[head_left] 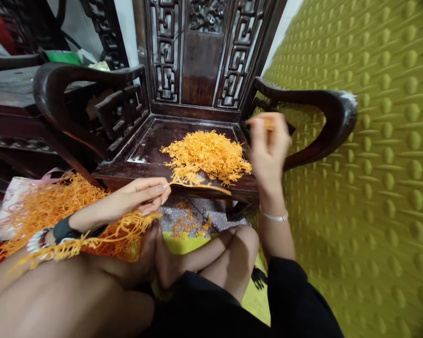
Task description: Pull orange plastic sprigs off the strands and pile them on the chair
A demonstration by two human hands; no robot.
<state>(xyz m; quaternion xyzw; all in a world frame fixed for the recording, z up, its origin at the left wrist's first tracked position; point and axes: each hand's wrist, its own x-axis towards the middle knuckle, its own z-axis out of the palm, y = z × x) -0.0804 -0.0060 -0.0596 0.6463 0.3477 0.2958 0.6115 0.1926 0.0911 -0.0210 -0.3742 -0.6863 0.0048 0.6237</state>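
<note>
Pinched in the fingers of my left hand (151, 193) is an orange branched plastic sprig (200, 184), its thin stem pointing right across the seat's front edge. More of the orange strands trail below that hand, along the forearm. My right hand (270, 141) is raised right of the pile, above the chair's right side, fingers closed and slightly blurred. A bit of orange plastic (268, 123) shows between them. Between and beyond the hands lies a heap of small orange plastic pieces (209, 152) on the dark wooden chair seat (146, 131).
A large bundle of orange sprigs (66, 206) sits at the left beside a white bag (12, 202). Curved chair arms (324, 112) flank the seat. A yellow-green embossed mat (366, 197) stands along the right. Loose orange bits (188, 225) lie on the patterned cloth below.
</note>
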